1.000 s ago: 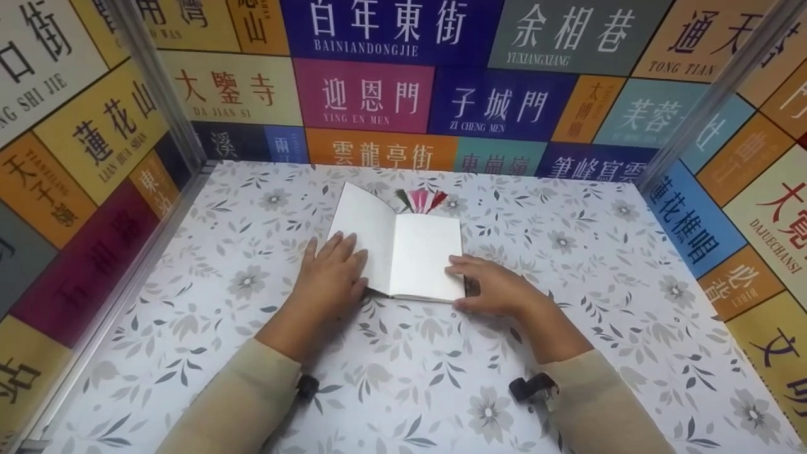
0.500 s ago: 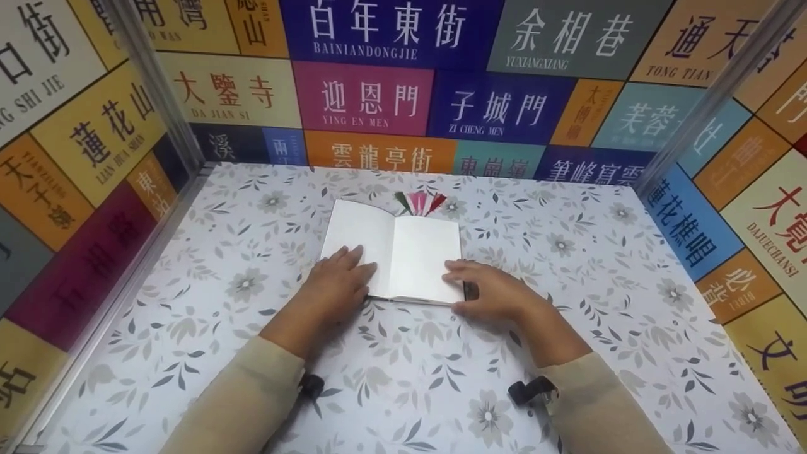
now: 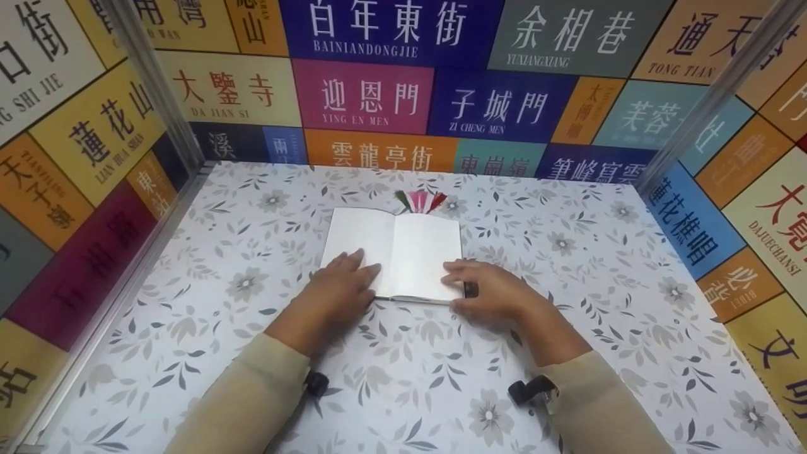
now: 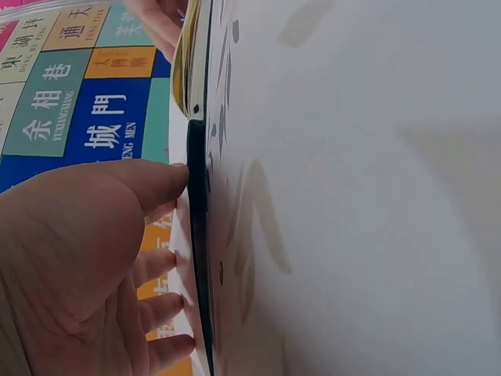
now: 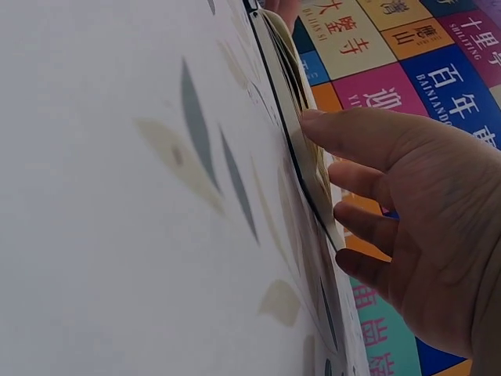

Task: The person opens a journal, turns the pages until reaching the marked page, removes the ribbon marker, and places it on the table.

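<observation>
White floral tabletop (image 3: 410, 372), open notebook (image 3: 423, 252), multicoloured lettered walls (image 3: 369, 94)

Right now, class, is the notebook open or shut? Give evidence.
Open: the notebook shows its left page and right page spread either side of the fold, both facing up.

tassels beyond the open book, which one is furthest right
The red tassel: it is at the right end of the little fan beyond the open book, while the green one is at the left end, with pink between.
</observation>
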Demonstrator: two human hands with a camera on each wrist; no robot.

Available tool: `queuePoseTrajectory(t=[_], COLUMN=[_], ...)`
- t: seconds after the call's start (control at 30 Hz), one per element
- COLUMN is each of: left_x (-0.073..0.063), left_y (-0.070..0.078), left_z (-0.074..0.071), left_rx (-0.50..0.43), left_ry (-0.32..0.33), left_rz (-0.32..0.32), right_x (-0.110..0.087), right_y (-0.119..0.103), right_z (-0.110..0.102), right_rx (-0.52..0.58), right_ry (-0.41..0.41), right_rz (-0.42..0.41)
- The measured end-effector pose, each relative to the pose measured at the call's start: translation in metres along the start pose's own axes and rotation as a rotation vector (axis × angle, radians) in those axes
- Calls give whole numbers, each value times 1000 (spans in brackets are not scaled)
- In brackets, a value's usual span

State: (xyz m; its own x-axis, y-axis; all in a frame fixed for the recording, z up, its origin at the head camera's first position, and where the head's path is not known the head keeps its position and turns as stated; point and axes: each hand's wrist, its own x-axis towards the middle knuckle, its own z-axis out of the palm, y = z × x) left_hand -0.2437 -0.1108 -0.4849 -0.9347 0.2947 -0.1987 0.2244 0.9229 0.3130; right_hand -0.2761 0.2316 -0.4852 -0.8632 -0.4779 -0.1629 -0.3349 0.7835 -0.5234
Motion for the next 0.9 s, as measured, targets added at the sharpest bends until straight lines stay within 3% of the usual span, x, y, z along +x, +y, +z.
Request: queuePoseTrajectory(t=[0.2, 0.43, 0.9], left_x=[2, 6, 7], left_y=[1, 2, 11], left_z=[-3, -3, -7], left_rx=[34, 52, 58], left_ry=[-29, -33, -32], left_rz=[10, 15, -14], right_x=[2, 4, 6], right_y=[-2, -7, -21], right_z=[-4, -8, -17], right_rx=[11, 11, -128], right_ry=[-4, 74, 190], right_rz=[-76, -136, -242])
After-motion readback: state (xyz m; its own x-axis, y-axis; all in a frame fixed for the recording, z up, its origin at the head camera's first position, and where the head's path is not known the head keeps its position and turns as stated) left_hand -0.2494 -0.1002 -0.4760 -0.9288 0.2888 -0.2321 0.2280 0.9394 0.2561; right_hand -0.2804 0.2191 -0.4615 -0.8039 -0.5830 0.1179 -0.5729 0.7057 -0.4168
